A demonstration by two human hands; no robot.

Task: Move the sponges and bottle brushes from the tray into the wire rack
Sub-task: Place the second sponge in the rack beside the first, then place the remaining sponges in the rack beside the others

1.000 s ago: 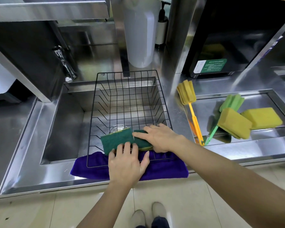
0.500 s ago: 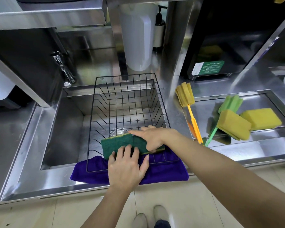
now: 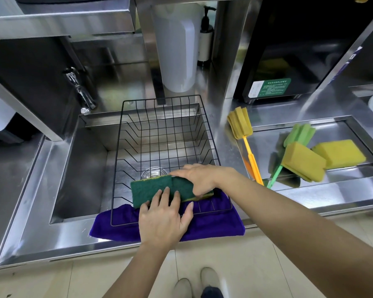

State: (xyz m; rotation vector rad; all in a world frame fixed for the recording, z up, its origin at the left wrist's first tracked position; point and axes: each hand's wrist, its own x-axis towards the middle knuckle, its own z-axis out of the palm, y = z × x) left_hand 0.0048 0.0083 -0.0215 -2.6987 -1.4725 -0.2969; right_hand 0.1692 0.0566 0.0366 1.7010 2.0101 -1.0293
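A black wire rack (image 3: 159,125) sits over the sink, its near end on a purple cloth (image 3: 213,224). Two green-topped sponges lie side by side at the rack's near end. My left hand (image 3: 164,216) rests its fingertips on the left sponge (image 3: 149,189). My right hand (image 3: 199,178) grips the right sponge (image 3: 182,188) from above. In the steel tray (image 3: 265,145) at the right lie two yellow sponges (image 3: 303,161) (image 3: 338,153), a green bottle brush (image 3: 297,136) under them, and a yellow bottle brush (image 3: 242,134) leaning over the tray's left rim.
The sink basin (image 3: 82,179) has a drain under the rack and a tap (image 3: 80,91) at its back left. A white jug (image 3: 177,46) and a pump bottle (image 3: 205,37) stand behind the rack. A dark appliance (image 3: 289,50) stands behind the tray.
My right hand has lifted its palm and curled over the right sponge's far edge. The left hand has stayed on the left sponge. The camera has tilted slightly.
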